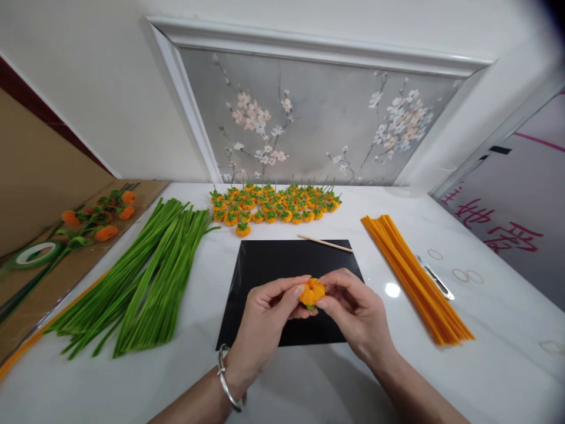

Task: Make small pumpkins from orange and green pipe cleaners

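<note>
Spanning the lower frame, the white marble-patterned tabletop point(498, 353) supports your work. At the left, note the green chenille stems point(165, 288), slanting from upper right to lower left. At the centre, your hands are above the black mat point(265, 259). Right of the mat, the orange chenille stems point(408, 277) run from upper left to lower right. Beyond the mat's far edge, at upper centre, a cluster of pumpkin-like pieces point(270, 215) stands grouped.

Your left hand point(265, 312) enters from lower left, your right hand point(359, 309) from lower right. Both are pinched, thumb and index finger parted only by the work. A wooden stick point(326, 243) slants across the mat's upper-right edge, clear of your fingers.

Between your fingertips, just right of the frame's centre, is the lobed orange piece point(312, 292). It lies to the right of your left hand and to the left of your right; both touch it, so neither is nearer. Its outline is rounded, with no clear long axis; its green part shows underneath, toward the lower frame.
</note>
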### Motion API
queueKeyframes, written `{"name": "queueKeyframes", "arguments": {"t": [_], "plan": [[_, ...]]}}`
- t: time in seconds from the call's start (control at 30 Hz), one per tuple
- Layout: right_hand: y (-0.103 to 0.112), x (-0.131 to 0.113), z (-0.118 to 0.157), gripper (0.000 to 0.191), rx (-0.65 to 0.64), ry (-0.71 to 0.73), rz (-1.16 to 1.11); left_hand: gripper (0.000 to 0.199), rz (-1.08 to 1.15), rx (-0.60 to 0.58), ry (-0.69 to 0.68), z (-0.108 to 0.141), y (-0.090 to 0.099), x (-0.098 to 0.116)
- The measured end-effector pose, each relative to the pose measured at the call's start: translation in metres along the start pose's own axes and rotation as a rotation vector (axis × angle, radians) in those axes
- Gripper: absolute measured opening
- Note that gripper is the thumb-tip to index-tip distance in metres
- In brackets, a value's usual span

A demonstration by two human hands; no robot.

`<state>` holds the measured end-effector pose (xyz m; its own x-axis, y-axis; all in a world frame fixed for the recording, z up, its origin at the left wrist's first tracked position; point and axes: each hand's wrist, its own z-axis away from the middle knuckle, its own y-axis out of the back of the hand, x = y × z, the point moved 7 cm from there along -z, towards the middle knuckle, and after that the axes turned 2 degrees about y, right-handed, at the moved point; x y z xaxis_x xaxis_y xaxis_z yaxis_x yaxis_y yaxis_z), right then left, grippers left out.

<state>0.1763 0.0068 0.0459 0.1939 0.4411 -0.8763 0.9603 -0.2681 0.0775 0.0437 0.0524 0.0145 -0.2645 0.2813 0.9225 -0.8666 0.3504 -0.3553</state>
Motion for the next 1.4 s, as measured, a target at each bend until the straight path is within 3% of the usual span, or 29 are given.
{"name": "queueKeyframes", "arguments": {"t": [0.2,0.43,0.77,1.03,1.27,1.4], "plan": [[0.001,-0.001,0.002,0.012,0.014,0.067,0.136,0.02,-0.121,-0.002,-0.075,0.0,0.002,0.006],[0.009,-0.001,-0.004,0.025,-0.023,0.032,-0.057,0.032,-0.272,-0.07,-0.106,-0.001,0.004,0.013],[0.005,-0.001,-0.003,0.019,-0.093,0.034,0.12,0.019,-0.287,-0.04,-0.186,0.002,-0.002,0.02],[0.0,-0.005,0.005,0.018,-0.006,0.1,0.183,0.022,-0.367,-0.036,-0.288,0.009,-0.007,0.027],[-0.004,0.001,0.009,0.015,0.055,0.025,-0.07,0.021,-0.396,-0.069,-0.356,0.01,-0.01,0.029],[-0.003,0.005,0.004,0.029,0.059,-0.058,-0.175,0.019,-0.228,-0.104,-0.207,0.004,-0.005,0.014]]}}
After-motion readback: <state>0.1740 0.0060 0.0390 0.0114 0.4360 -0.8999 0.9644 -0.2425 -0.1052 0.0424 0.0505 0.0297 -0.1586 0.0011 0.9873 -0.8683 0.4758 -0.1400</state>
